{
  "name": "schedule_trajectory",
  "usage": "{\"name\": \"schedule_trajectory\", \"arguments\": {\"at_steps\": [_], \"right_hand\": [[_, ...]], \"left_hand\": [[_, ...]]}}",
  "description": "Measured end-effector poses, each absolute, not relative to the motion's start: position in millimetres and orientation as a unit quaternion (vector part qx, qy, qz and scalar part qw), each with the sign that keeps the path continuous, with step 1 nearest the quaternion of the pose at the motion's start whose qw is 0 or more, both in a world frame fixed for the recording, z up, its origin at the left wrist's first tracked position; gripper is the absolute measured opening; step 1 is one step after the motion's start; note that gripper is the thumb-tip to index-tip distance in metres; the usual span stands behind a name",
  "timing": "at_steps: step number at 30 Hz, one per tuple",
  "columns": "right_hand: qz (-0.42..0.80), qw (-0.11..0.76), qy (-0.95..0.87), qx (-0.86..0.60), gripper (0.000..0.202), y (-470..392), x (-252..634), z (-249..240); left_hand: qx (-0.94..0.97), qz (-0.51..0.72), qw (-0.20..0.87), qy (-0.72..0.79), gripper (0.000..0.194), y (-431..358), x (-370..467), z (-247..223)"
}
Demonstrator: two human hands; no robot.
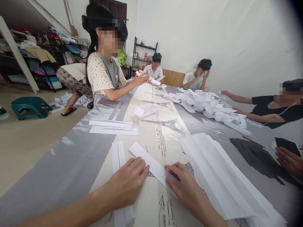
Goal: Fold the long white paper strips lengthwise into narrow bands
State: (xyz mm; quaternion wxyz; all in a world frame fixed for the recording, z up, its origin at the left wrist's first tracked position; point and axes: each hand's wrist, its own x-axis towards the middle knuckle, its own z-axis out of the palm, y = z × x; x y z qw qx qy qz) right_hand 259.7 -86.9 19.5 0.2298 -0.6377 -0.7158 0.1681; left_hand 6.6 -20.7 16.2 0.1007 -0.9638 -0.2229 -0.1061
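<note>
A long white paper strip (148, 160) lies slanted on the patterned tablecloth between my hands. My left hand (129, 181) rests on its left edge, fingers bent and close together. With thumb and forefinger, my right hand (182, 183) grips the right edge of the same strip. Partly under my left hand and forearm, more white strips (118, 154) lie lengthwise. To the right of my right hand is a fanned stack of white paper sheets (217, 170). Beyond my left hand, two or more folded strips (113, 127) lie crosswise.
A large heap of white paper pieces (208, 105) covers the far right of the table (63, 157). Several people sit or stand around it; one at the left holds white strips (151, 78). At right, a hand (290, 160) holds a dark card. A green stool (30, 107) stands left.
</note>
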Motion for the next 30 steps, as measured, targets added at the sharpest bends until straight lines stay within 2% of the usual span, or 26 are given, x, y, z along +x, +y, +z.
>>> {"name": "schedule_trajectory", "arguments": {"at_steps": [4,10,22,27,30], "right_hand": [[0.169,0.227,-0.707,-0.648,0.027,-87,265,16],[0.195,0.187,-0.697,-0.664,0.03,-84,274,15],[0.211,0.194,-0.742,-0.606,0.016,-78,271,22],[0.204,0.253,-0.765,-0.557,0.024,-79,267,16],[0.189,0.254,-0.793,-0.52,0.04,-82,266,11]], "left_hand": [[-0.962,-0.089,0.106,-0.234,0.054,-30,10,16],[-0.963,-0.077,0.089,-0.242,0.051,-31,9,16],[-0.966,-0.109,0.058,-0.226,0.047,-9,2,23],[-0.965,-0.102,0.041,-0.237,0.046,-5,-1,27],[-0.968,-0.09,0.038,-0.231,0.047,-3,-2,29]]}}
